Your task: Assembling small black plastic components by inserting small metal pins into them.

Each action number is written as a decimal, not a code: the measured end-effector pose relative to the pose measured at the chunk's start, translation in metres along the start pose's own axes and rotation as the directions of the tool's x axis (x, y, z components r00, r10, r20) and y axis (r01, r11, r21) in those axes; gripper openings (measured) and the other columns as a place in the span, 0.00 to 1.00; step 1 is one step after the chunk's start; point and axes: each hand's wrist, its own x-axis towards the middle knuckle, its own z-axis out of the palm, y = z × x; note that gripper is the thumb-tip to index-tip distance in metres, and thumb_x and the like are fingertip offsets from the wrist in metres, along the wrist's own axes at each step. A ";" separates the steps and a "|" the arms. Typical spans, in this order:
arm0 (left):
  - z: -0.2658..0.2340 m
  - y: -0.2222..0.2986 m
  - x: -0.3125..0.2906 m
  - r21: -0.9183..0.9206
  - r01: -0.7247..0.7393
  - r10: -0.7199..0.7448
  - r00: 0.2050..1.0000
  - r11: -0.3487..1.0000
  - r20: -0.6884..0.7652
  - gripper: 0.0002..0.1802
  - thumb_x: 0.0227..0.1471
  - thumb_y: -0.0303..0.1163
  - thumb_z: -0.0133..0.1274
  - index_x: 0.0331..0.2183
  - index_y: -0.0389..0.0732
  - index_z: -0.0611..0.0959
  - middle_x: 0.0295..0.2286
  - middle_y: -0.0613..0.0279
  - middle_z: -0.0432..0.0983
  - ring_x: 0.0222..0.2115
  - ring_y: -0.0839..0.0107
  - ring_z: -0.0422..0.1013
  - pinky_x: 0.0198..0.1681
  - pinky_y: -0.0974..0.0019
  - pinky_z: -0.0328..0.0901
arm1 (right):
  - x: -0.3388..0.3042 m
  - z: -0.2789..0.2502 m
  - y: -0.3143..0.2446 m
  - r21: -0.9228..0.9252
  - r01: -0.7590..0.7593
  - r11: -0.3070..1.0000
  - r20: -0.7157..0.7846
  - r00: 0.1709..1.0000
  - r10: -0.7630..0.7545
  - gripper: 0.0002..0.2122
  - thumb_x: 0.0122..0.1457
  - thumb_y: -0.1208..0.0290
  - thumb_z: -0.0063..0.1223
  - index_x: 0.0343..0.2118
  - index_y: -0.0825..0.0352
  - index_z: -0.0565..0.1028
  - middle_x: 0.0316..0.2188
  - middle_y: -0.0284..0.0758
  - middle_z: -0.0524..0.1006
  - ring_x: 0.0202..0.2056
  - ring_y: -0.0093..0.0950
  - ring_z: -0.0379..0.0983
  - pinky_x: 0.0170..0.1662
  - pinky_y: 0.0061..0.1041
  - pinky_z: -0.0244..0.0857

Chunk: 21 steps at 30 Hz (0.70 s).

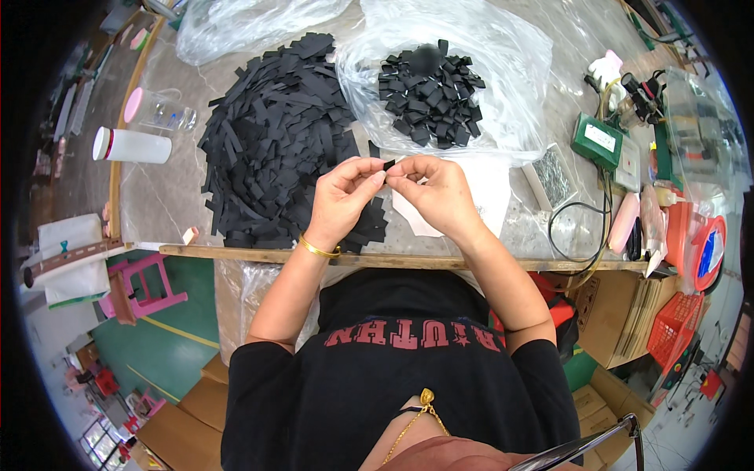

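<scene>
A short piece of black fabric strip (pixel 389 166) is pinched between the fingertips of both my hands, just above the table's near edge. My left hand (pixel 344 196) closes thumb and forefinger on one end; my right hand (pixel 441 194) does the same at the other. Partly under my left hand spreads a big heap of loose flat black strips (pixel 275 133). Beyond my hands, a smaller pile of black pieces folded into loops (pixel 432 106) lies on a transparent plastic bag (pixel 514 86). White paper (pixel 493 192) rests beneath my right hand.
An open box of thin metal pieces (pixel 554 177) stands right of the paper. Farther right are a green box (pixel 597 141) and a looping black cable (pixel 552 228). A white bottle (pixel 133 146) and a transparent bottle with pink lid (pixel 161 110) lie at left. A wooden strip (pixel 393 258) edges the table.
</scene>
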 end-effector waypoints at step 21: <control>-0.005 0.013 0.007 0.282 0.075 -0.101 0.992 0.957 0.079 0.08 0.49 0.25 0.49 0.33 0.32 0.76 0.27 0.67 0.72 0.27 0.83 0.66 0.31 0.77 0.65 | 0.005 -0.006 -0.002 -0.041 0.268 0.963 -0.075 0.960 -0.270 0.04 0.46 0.79 0.53 0.26 0.71 0.74 0.24 0.37 0.74 0.26 0.27 0.71 0.30 0.23 0.64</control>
